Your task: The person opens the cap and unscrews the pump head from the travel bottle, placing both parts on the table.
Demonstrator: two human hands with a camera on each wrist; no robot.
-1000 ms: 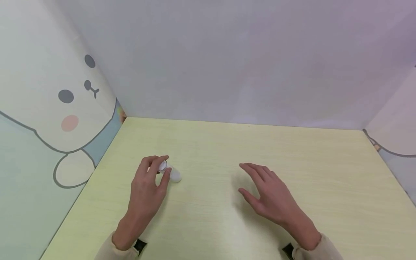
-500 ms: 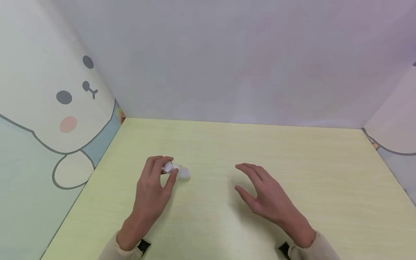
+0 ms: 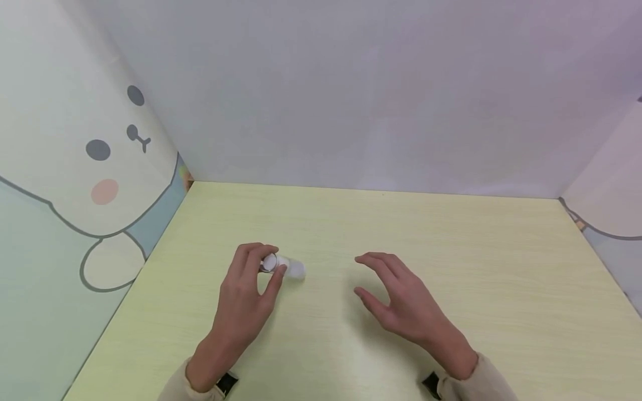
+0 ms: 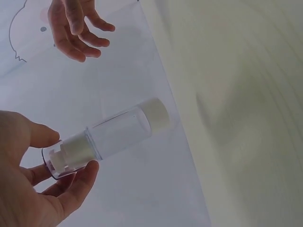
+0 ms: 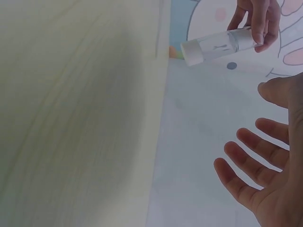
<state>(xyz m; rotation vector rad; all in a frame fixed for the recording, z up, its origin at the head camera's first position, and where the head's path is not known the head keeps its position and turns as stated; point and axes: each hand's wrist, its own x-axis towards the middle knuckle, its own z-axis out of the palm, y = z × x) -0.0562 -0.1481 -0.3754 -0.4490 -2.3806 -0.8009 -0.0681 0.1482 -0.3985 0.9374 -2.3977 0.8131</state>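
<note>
My left hand point(image 3: 244, 303) pinches a small clear pump bottle point(image 3: 296, 270) by its capped end, thumb on one side and fingers on the other. In the left wrist view, the see-through cap point(image 4: 59, 158) covers a white pump head and collar. The bottle's clear middle point(image 4: 120, 132) looks empty, and a broad white base point(image 4: 156, 115) forms the far end. It is held tilted, base away from the palm. My right hand point(image 3: 406, 303) hovers to the right of it, fingers spread and relaxed, holding nothing. From the right wrist, the whole bottle point(image 5: 215, 46) shows beyond the right hand's thumb.
Both hands are over a pale wood-grain table point(image 3: 476, 250). A plain whitish wall sheet point(image 3: 351, 94) rises behind it, and a panel with a cartoon bear point(image 3: 60, 145) stands along the left edge. Another printed panel point(image 3: 614, 195) borders the right side.
The left hand has carried the bottle to the right, towards the middle of the table. My right hand has drifted slightly left, so the gap between the hands has narrowed.
</note>
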